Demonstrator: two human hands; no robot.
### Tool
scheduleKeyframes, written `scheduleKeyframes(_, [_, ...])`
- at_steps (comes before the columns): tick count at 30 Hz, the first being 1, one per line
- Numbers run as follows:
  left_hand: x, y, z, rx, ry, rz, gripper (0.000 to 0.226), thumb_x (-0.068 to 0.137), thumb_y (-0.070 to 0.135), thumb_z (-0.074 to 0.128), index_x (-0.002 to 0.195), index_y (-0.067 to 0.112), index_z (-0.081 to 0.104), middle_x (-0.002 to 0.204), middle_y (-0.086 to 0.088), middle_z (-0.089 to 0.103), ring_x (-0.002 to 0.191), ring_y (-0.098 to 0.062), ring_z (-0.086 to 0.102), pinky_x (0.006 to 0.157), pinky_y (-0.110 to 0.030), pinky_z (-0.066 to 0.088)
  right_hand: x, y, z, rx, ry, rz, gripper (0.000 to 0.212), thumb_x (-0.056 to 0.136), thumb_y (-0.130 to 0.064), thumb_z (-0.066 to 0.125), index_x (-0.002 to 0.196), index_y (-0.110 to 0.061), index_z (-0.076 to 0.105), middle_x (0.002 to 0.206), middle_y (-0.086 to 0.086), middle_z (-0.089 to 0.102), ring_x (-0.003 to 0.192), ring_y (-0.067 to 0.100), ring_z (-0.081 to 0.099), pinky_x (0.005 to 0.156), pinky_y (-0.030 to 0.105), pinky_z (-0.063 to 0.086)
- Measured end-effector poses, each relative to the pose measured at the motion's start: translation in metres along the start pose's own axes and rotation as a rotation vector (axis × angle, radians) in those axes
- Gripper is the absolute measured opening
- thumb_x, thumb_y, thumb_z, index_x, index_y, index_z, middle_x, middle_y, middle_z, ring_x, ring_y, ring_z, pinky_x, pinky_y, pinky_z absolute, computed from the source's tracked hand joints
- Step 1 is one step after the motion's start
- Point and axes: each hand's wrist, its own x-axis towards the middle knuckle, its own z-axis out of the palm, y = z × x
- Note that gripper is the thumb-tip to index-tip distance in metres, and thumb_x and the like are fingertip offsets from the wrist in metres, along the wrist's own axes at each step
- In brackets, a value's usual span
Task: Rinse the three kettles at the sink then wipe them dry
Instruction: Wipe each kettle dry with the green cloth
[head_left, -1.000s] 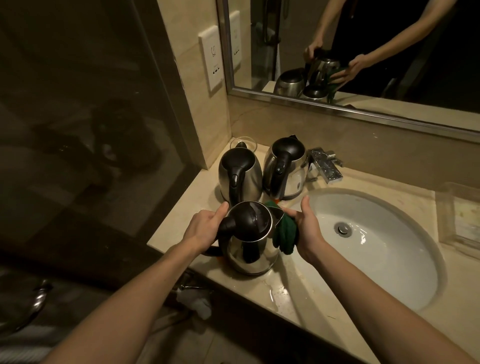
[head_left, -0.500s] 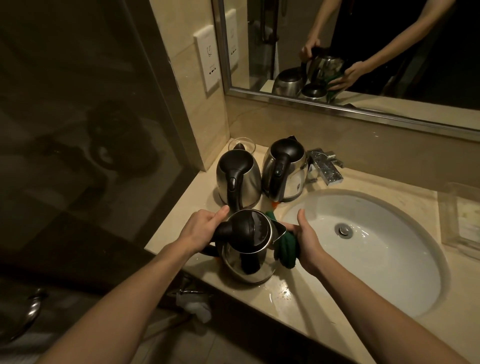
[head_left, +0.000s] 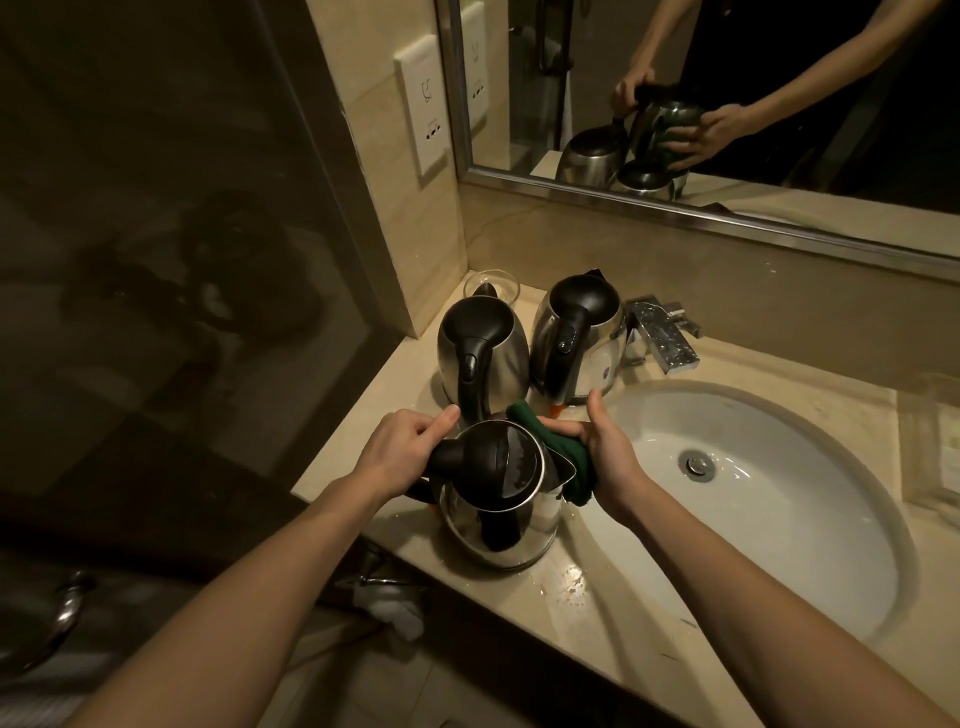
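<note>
I am working on the steel kettle with the black domed lid, low in the centre of the frame, over the beige stone counter just left of the white oval sink basin; I cannot tell whether its base is resting there or hanging just above. My left hand is curling round its black handle. My right hand is gripping a dark green cloth and pressing it against the spout side of the body. I am judging that this kettle's rinse is done and its drying is under way.

Further up the frame the back-left kettle and the back-right kettle are standing upright side by side, lids closed, next to the chrome tap, which is running no water. Whether those two are already wiped I cannot tell. Droplets are glinting on the counter near the basin rim. I am reckoning the job is well into the wiping stage, with at least this kettle left to finish.
</note>
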Motion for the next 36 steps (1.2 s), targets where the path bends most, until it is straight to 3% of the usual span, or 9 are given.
scheduleKeyframes(9, [0.009,-0.007,-0.002,0.055,0.021,0.053,0.062,0.103,0.044,0.049,0.048,0.022,0.032,0.048,0.008,0.027,0.043,-0.008,0.034,0.055,-0.033,0.024,0.017,0.011,-0.005,-0.076,0.011,0.094,0.087,0.092,-0.072,0.019,0.104,-0.008,0.076,0.106,0.024,0.070,0.107,0.037,0.065,0.102,0.046,0.047])
scheduleKeyframes(15, [0.015,-0.009,-0.003,0.043,0.045,0.064,0.061,0.083,0.072,0.035,0.048,0.023,0.034,0.045,0.006,0.028,0.046,-0.010,0.036,0.053,-0.029,0.022,0.014,-0.014,0.011,-0.064,-0.108,-0.004,0.084,0.094,-0.066,0.024,0.104,0.001,0.073,0.104,0.026,0.070,0.095,0.031,0.068,0.088,0.036,0.053])
scheduleKeyframes(19, [0.016,-0.012,-0.002,0.037,0.054,0.063,0.060,0.084,0.071,0.035,0.048,0.023,0.035,0.049,0.007,0.028,0.047,-0.009,0.036,0.055,-0.032,0.023,0.017,-0.018,0.017,-0.051,-0.177,-0.043,0.084,0.095,-0.064,0.023,0.106,0.005,0.071,0.107,0.025,0.069,0.104,0.033,0.066,0.095,0.036,0.050])
scheduleKeyframes(25, [0.016,-0.013,-0.001,0.034,0.059,0.054,0.059,0.085,0.070,0.034,0.049,0.023,0.036,0.050,0.006,0.031,0.047,-0.008,0.038,0.055,-0.032,0.024,0.030,-0.012,0.017,-0.205,-0.146,0.010,0.080,0.094,-0.069,0.021,0.102,-0.013,0.077,0.105,0.014,0.073,0.105,0.027,0.067,0.104,0.041,0.044])
scheduleKeyframes(33, [0.016,-0.015,0.000,0.011,0.085,0.050,0.059,0.085,0.069,0.035,0.049,0.022,0.036,0.049,0.006,0.030,0.047,-0.011,0.034,0.057,-0.034,0.025,0.037,0.008,0.005,-0.180,-0.039,0.149,0.082,0.091,-0.073,0.023,0.104,-0.011,0.076,0.106,0.018,0.072,0.103,0.030,0.068,0.104,0.048,0.044])
scheduleKeyframes(36, [0.016,-0.015,0.001,0.022,0.097,0.055,0.059,0.085,0.069,0.034,0.049,0.023,0.034,0.049,0.006,0.030,0.047,-0.011,0.035,0.055,-0.033,0.025,0.033,-0.001,0.007,-0.172,-0.084,0.147,0.085,0.091,-0.072,0.020,0.108,-0.008,0.074,0.108,0.018,0.071,0.101,0.029,0.069,0.092,0.040,0.050])
